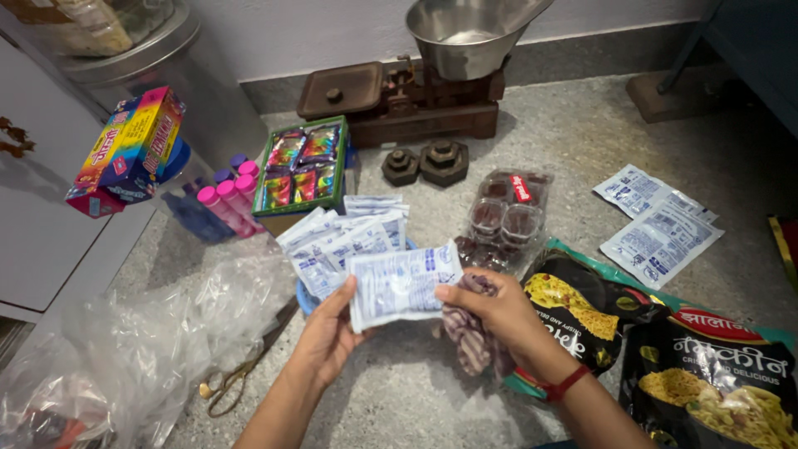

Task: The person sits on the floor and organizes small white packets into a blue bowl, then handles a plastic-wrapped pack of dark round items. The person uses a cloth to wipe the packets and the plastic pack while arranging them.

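Pinching a flat, glossy white-and-blue sachet (401,285) at centre, both hands close on it: left hand (326,337) cups its lower left edge, right hand (497,312) grips its right edge with a striped cloth (467,334) bunched under the fingers. Matching sachets (337,241) fan out at 11 o'clock, crinkled clear plastic bag (158,333) at 9, brass-handled scissors (241,370) beside it on speckled stone floor (573,141)

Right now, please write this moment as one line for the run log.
left hand: holds white sachet | right hand: grips sachet edge, striped cloth | nearby: sachet pile, scissors
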